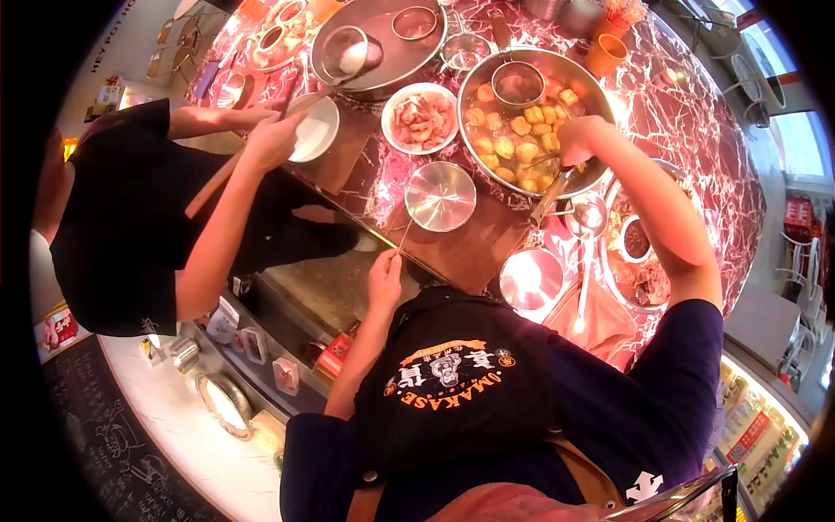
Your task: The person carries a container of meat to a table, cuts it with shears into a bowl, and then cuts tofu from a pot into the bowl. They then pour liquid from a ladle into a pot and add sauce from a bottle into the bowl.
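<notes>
My left hand (384, 277) is closed around the thin handle of a round metal pan (441, 197), whose shiny inside faces up. It is held over the brown board at the counter's near edge. My right hand (583, 141) is closed and reaches over the large pot (470, 158) of broth. Yellow-brown chunks (526, 151) float beneath it. A thin metal piece shows by its fingers, but what it grips is mostly hidden. Just below that hand, a wooden handle (548, 202) slants across the pot's rim. A wooden-handled strainer (518, 84) sits at the pot's far side.
A bowl of sliced meat (419, 119) stands left of the pot. Nearer me are a metal bowl (531, 279) and a ladle (586, 217). At left, a co-worker's hands (271, 139) hold a wooden-handled ladle over a white bowl (315, 130), beside a second pot (383, 83).
</notes>
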